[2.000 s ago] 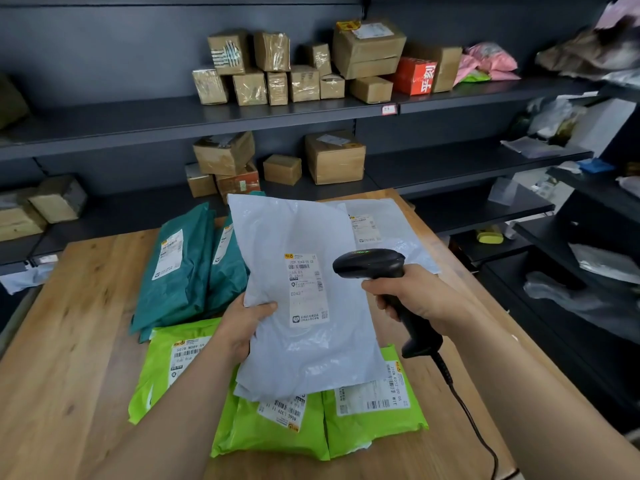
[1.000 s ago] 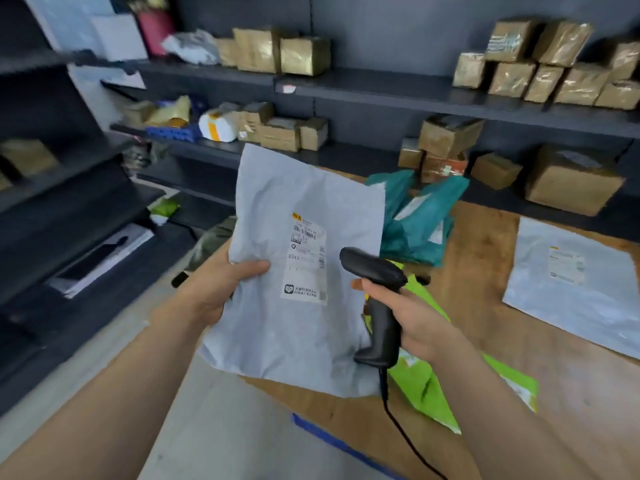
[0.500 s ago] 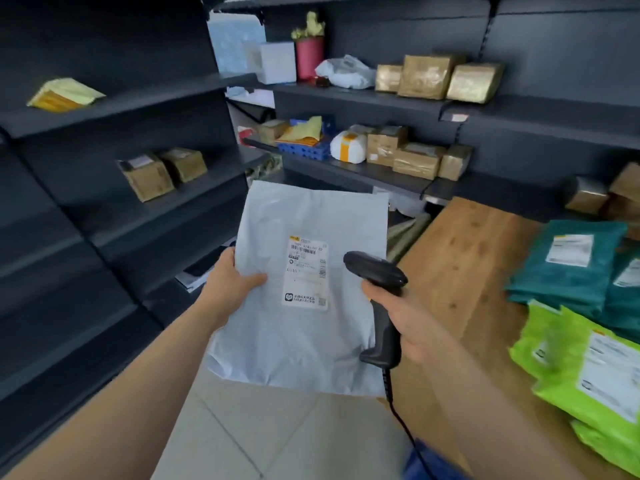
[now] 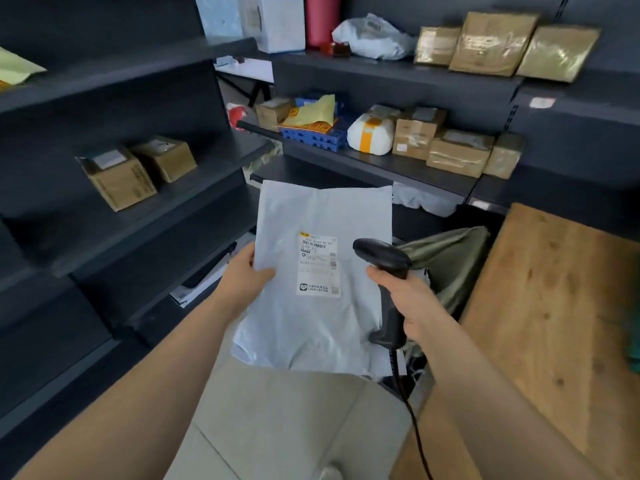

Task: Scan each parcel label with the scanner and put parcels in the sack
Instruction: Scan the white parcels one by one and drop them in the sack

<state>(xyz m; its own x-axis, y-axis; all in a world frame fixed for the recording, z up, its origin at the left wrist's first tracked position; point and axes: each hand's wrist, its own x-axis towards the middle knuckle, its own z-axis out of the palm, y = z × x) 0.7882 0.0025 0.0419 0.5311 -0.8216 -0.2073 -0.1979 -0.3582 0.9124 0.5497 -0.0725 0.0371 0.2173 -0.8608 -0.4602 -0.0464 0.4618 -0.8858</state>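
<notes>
One grey parcel (image 4: 311, 327) is all we hold up, in the air above the tiled floor (image 4: 294, 427), with its single white label (image 4: 318, 265) facing us. Our left hand (image 4: 246, 277) pinches the parcel's left edge, thumb on the front and fingers behind. Our right hand (image 4: 410, 301) is wrapped round the handle of one black scanner (image 4: 380, 252). The scanner's head overlaps the parcel's right edge, just beside the label. One black cable (image 4: 414, 424) hangs from the foot of the handle.

Just behind the scanner we see one olive sack (image 4: 450, 261), between the parcel and the one wooden table (image 4: 554, 306) on our right.

Farther out, on the left shelf (image 4: 145, 220), we count two cardboard boxes (image 4: 117, 180) side by side. On the middle back shelf (image 4: 398, 168) we count four brown boxes (image 4: 459, 152), one white bundle (image 4: 370, 135) with an orange band, and one blue crate (image 4: 315, 136) with a yellow envelope (image 4: 317, 110) on it. On the top back shelf (image 4: 381, 69) we count three gold-taped packets (image 4: 491, 43), one white plastic bag (image 4: 374, 38) and one pink cylinder (image 4: 322, 19).
</notes>
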